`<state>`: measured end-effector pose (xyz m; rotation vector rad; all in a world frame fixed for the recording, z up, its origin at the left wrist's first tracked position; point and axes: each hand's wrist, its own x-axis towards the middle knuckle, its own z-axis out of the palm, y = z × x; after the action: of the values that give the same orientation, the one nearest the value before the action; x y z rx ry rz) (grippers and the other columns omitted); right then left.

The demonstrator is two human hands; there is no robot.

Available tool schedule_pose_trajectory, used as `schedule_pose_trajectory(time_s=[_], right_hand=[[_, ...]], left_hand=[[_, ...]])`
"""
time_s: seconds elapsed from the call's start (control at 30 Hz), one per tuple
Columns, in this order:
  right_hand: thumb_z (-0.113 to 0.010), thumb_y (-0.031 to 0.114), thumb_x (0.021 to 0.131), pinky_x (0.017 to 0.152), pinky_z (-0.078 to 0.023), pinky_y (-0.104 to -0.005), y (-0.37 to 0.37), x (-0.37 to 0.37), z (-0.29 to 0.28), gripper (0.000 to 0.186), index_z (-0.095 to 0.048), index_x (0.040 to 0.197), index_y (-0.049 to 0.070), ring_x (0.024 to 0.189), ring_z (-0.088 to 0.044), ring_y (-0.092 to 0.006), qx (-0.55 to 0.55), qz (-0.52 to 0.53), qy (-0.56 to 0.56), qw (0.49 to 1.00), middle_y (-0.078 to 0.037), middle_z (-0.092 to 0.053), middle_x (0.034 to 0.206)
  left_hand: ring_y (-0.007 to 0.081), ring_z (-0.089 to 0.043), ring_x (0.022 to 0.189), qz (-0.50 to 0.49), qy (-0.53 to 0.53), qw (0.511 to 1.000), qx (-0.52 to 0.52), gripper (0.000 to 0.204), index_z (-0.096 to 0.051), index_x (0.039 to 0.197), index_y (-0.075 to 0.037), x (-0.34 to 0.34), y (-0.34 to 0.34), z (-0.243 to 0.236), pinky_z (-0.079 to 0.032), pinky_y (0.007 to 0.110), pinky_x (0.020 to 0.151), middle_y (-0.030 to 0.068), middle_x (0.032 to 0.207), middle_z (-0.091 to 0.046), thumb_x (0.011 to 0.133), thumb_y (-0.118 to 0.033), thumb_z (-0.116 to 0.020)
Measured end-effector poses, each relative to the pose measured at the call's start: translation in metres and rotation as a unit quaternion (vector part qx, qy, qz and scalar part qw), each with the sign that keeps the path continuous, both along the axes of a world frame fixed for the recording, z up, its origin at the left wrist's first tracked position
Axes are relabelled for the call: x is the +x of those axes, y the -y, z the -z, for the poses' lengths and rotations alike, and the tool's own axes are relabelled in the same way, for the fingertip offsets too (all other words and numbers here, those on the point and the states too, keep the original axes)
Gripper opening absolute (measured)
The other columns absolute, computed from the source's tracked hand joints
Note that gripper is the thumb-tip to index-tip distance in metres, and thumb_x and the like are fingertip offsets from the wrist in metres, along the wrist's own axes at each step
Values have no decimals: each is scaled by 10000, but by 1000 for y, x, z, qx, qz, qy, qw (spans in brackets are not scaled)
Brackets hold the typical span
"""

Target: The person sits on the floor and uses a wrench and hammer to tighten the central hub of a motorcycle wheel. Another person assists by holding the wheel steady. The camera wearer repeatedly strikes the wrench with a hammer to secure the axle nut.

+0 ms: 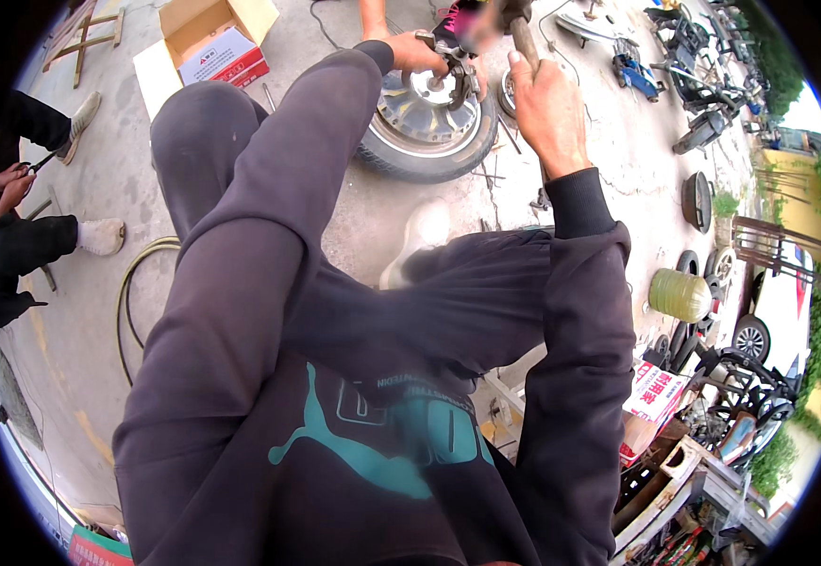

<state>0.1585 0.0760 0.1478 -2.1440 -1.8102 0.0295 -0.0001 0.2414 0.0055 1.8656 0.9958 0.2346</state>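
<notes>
A motor wheel with a black tyre lies flat on the ground beyond my knees, its metal hub facing up. Over the hub centre stands a dark metal puller. My left hand is closed on the puller's upper part, its fingertips partly hidden. In my right hand is a hammer, gripped by its wooden handle. The hammer's head is raised at the top edge, near the puller. Another person's forearm reaches in behind my left hand; its hand is mostly hidden.
An open cardboard box sits at the far left. Someone in dark trousers is at the left, near a looped hose. To the right are a yellowish plastic jug, a black pan, a red-white carton and scattered vehicle parts.
</notes>
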Motion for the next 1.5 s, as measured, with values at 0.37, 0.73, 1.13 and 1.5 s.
schedule_pose_trajectory(time_s=[0.37,0.73,1.13,1.5], right_hand=[[-560,457,999,762,-506,-559,15,-20,-5,529,-646,876,-51,830,-658,-518,30,-21,-60,998,-321,-671,806],[-536,495,1018,738,-506,-497,11,-21,-22,600,-656,913,-83,852,-658,-499,18,-28,-70,997,-318,-664,843],[-565,454,1011,702,-496,-541,14,-35,5,536,-627,885,-64,786,-645,-508,37,-13,-81,996,-310,-655,785],[-580,418,1010,628,-484,-549,3,21,28,404,-580,904,28,707,-649,-465,35,-87,75,993,-249,-650,712]], left_hand=[[178,-631,895,-4,-52,998,-38,454,-724,1015,-55,-2,11,-11,-506,341,755,55,929,-683,769,-435,-693],[202,-637,963,6,-93,994,-56,525,-745,1065,-63,-4,9,-16,-513,361,808,76,1038,-717,769,-493,-692],[156,-636,814,48,-44,997,-30,380,-737,962,-48,1,7,-17,-516,340,714,45,849,-705,781,-380,-704],[177,-674,783,22,-45,998,-25,355,-740,982,-22,15,2,-26,-580,354,606,84,873,-705,751,-290,-710]])
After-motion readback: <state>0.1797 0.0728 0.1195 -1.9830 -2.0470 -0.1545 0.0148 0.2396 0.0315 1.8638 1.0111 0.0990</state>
